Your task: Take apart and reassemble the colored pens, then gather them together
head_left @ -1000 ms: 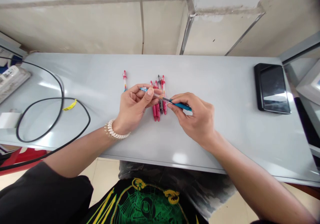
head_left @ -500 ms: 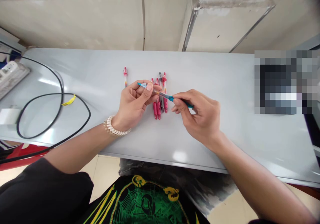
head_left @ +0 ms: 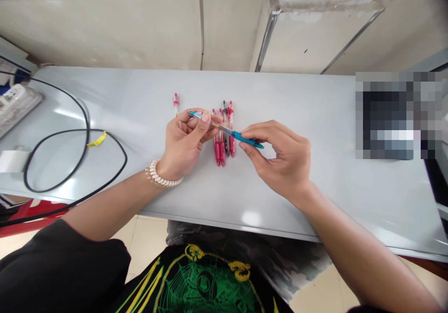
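As left hand (head_left: 184, 145), right hand (head_left: 280, 159) hold teal pen (head_left: 243, 138), open tabletop (head_left: 315, 100) rightward

The left hand (head_left: 185, 144) and right hand (head_left: 280, 159) held a blue pen (head_left: 227, 128) between their fingers, with red pens (head_left: 221, 153) lying on the tabletop (head_left: 308, 98) just beneath the grip.
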